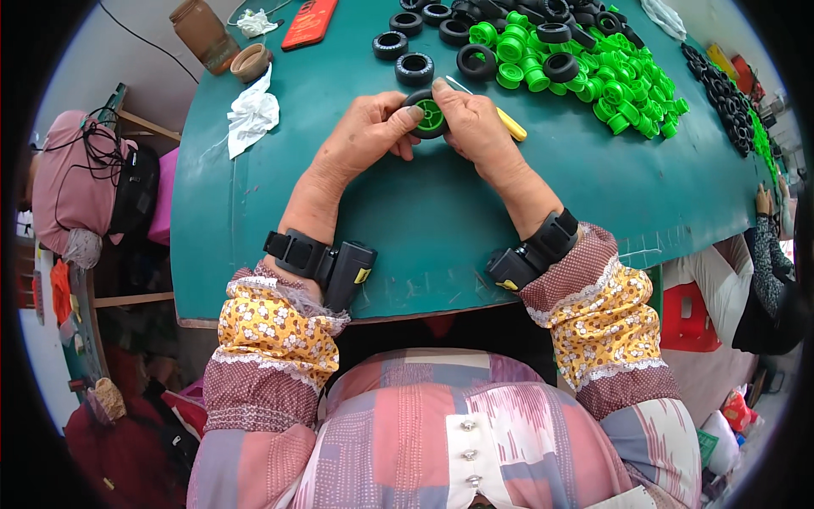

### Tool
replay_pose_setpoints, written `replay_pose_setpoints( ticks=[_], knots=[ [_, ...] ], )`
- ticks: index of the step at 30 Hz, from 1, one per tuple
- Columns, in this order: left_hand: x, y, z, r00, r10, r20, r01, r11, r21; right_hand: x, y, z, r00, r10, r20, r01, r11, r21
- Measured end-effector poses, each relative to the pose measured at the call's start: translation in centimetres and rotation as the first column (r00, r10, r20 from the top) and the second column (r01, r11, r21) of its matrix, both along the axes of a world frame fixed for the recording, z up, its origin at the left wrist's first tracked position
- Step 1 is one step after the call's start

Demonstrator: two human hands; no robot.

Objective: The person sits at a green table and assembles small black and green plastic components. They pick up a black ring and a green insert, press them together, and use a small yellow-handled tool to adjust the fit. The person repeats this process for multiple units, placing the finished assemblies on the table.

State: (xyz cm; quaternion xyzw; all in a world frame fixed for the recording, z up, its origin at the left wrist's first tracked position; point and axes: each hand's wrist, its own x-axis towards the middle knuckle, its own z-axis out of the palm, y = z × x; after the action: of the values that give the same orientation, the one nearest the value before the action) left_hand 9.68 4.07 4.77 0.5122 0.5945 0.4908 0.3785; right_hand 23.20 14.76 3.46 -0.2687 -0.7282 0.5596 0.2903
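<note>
Between my two hands is a small toy wheel (431,117), a black tyre around a bright green spoked rim. My left hand (371,127) grips its left side, thumb lying across the tyre's face. On the other side my right hand (476,123) pinches the tyre, with the thumb at its top edge. Both hands are closed on it above the green table. Just beyond my right hand lies a tool with a yellow handle (512,125), partly hidden by that hand. Loose black tyres (415,69) lie beyond the wheel.
A big heap of green rims (623,85) mixed with tyres covers the far right of the green table (407,229). Far left are a brown jar (203,36), its lid (251,63), crumpled tissue (253,114) and a red phone (309,23). A co-worker's hand (764,200) shows at the right.
</note>
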Motion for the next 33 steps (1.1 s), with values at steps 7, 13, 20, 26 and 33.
replay_pose_setpoints(
  ticks=[7, 13, 20, 26, 33],
  knots=[
    [0.4, -0.2, 0.4, 1.0, 0.021, -0.002, -0.021, 0.999, -0.045, 0.0, -0.3, 0.6, 0.996, -0.059, 0.066, 0.055, 0.997, 0.048],
    [3.1, 1.6, -0.6, 0.927, 0.361, -0.106, -0.305, 0.886, 0.348, -0.5, 0.0, -1.1, 0.992, 0.075, -0.1, -0.04, 0.948, 0.317],
    [2.6, 1.7, 0.3, 0.94, 0.329, -0.092, -0.276, 0.891, 0.36, -0.1, -1.4, 0.6, 0.986, 0.012, -0.168, 0.032, 0.966, 0.258],
    [2.8, 1.3, 1.8, 0.96, 0.27, 0.077, -0.28, 0.914, 0.292, 0.0, -2.4, 1.0, 0.97, -0.008, -0.243, 0.12, 0.886, 0.449],
    [3.2, 1.5, 0.8, 0.932, 0.312, 0.185, -0.345, 0.921, 0.18, -0.3, -2.2, 0.5, 0.97, -0.021, -0.244, 0.132, 0.884, 0.448]
  ],
)
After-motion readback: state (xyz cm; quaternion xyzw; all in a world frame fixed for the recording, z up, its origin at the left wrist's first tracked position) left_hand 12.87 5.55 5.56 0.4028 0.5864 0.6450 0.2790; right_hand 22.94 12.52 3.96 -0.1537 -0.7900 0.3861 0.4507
